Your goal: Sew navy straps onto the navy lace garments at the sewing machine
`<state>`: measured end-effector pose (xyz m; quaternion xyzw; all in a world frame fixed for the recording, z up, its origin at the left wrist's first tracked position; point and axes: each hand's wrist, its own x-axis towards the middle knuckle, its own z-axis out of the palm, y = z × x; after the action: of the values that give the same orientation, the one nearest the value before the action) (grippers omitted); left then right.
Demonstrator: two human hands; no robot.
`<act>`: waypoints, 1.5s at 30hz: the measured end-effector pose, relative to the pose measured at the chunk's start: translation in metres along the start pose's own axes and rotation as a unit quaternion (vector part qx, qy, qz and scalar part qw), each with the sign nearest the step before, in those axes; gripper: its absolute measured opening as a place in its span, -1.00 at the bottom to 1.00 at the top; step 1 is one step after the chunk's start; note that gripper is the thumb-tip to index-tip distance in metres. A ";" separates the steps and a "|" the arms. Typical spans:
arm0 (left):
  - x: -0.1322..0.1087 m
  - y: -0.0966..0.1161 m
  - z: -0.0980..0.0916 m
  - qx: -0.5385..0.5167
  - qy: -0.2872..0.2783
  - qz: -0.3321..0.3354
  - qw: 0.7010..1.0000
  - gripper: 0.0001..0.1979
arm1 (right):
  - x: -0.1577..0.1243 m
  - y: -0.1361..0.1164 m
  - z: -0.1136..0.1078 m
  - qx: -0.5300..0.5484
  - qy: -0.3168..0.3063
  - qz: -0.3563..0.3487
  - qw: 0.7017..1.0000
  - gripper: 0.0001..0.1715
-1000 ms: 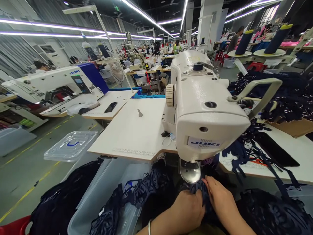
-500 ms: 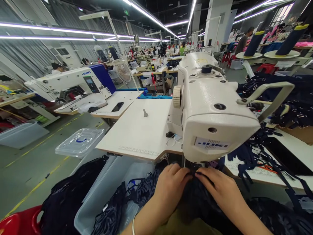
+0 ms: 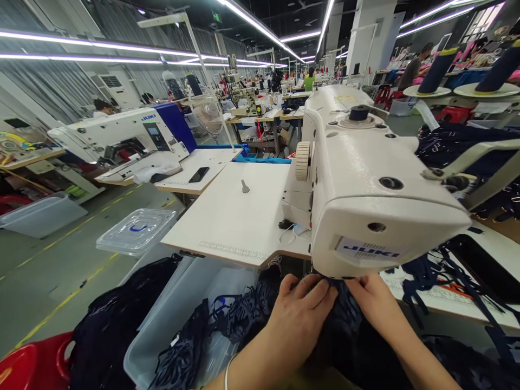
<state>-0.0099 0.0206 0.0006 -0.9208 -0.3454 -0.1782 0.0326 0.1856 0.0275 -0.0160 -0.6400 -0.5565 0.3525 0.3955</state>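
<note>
Under the head of the white sewing machine (image 3: 390, 211), my two hands work on dark navy fabric (image 3: 347, 306) with strap-like folds. My left hand (image 3: 303, 311) is closed on the fabric, its fingers curled just left of and below the machine head. To its right, my right hand (image 3: 371, 300) is closed on the same fabric, with fingertips partly hidden under the machine head. The needle area and the fabric's edge there are hidden by the head and my fingers.
A clear plastic bin (image 3: 138, 346) with navy garments stands below left, beside a red stool (image 3: 36, 363). A grey metal piece (image 3: 245, 186) lies on the white table (image 3: 219, 216). Navy straps (image 3: 426, 271) and a dark tablet-like slab (image 3: 483, 265) lie at right.
My left hand has moved right and up toward the machine head. My right hand has slid farther under it and away from my left. The whole view has shifted slightly.
</note>
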 end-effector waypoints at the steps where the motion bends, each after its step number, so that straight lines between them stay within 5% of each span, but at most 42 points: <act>1: 0.000 0.002 0.001 0.005 0.004 -0.009 1.000 -0.66 | 0.002 0.001 -0.001 -0.036 0.007 -0.008 0.999 -0.69; 8: 0.001 0.010 0.007 0.040 0.016 -0.037 0.998 -0.65 | 0.013 0.010 -0.003 -0.169 0.019 -0.061 0.984 -0.57; 14: 0.004 0.013 0.007 0.052 -0.012 -0.050 0.997 -0.63 | 0.016 0.012 -0.003 -0.150 0.016 -0.108 0.983 -0.57; 36: 0.005 0.015 0.011 0.088 0.028 -0.052 0.994 -0.66 | 0.023 0.033 -0.009 -0.198 -0.018 -0.131 0.971 -0.56; 45: 0.006 0.011 0.008 0.058 0.039 -0.051 0.996 -0.67 | 0.015 0.018 -0.001 -0.225 0.015 -0.132 0.965 -0.55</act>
<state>0.0040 0.0170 -0.0041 -0.8909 -0.4001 -0.1949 0.0903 0.1964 0.0413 -0.0323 -0.6387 -0.6950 0.1527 0.2927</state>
